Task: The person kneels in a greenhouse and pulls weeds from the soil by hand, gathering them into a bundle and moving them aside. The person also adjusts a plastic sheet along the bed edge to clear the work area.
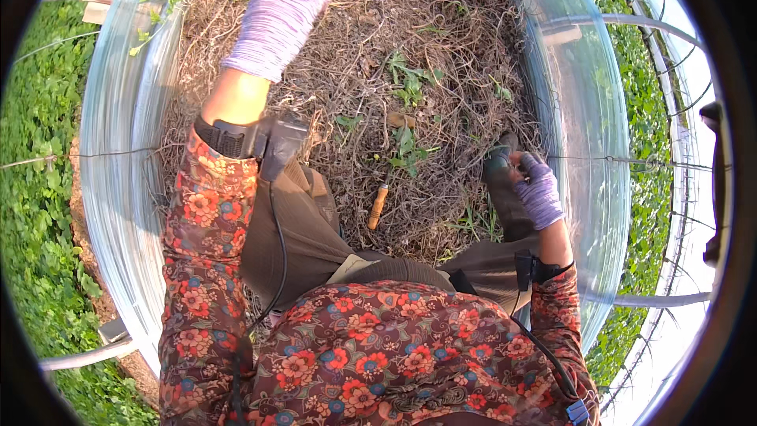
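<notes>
My left hand (281,15), in a purple-striped fingerless glove, reaches forward over dry plant matter near green leafy growth at the top. Its fingers are curled; whether they hold anything cannot be told. My right hand (535,186), gloved alike, is beside my dark boot (500,157) at the right, fingers bent, and I cannot tell if it holds something. Between my knees a tool with a wooden handle (378,207) lies on the dry stems, its far end hidden among green leaves. Small green weeds (408,80) grow through the brown litter (355,65).
Clear plastic film (121,148) is bunched along the left side, and more film (591,130) along the right. Curved hoops (639,21) and wires cross both sides. Dense green plants (35,189) grow beyond. Cables run from my wrist-worn devices along my sleeves.
</notes>
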`<state>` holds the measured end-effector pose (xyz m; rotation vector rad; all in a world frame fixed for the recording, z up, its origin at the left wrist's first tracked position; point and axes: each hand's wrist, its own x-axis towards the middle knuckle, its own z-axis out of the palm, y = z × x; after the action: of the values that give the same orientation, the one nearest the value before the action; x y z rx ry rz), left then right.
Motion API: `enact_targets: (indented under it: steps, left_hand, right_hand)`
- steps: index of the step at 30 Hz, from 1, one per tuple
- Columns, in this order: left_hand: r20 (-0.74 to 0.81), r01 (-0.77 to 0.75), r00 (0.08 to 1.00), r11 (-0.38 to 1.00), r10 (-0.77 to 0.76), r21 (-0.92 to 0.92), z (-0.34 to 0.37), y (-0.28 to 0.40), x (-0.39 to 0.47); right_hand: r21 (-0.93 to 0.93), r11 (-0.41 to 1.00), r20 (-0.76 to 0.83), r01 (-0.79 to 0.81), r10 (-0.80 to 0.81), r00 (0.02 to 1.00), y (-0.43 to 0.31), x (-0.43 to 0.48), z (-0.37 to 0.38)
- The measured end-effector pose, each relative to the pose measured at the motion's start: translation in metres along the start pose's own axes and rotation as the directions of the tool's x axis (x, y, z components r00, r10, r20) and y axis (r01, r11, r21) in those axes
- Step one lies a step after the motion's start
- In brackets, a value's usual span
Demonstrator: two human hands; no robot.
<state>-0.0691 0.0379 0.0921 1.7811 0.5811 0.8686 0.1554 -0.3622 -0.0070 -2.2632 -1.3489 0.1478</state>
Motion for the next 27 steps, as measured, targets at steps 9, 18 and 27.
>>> enact_targets:
  steps: [9,18,27]
  left_hand:
    - [-0.04,-0.22,0.962,0.856,0.269,0.468,-0.023,-0.022,-0.015]
    - [-0.016,-0.101,0.992,0.883,0.122,0.458,-0.025,-0.026,-0.006]
    - [-0.104,0.015,0.994,0.898,0.034,0.439,-0.038,-0.025,0.0]
  right_hand:
    - [-0.158,0.83,0.872,-0.535,0.371,0.318,-0.023,0.02,0.32]
    - [0.067,0.457,0.745,-0.887,0.568,0.349,0.015,0.003,0.36]
    - [0.407,-0.186,0.811,-0.894,0.524,0.26,0.016,0.038,0.259]
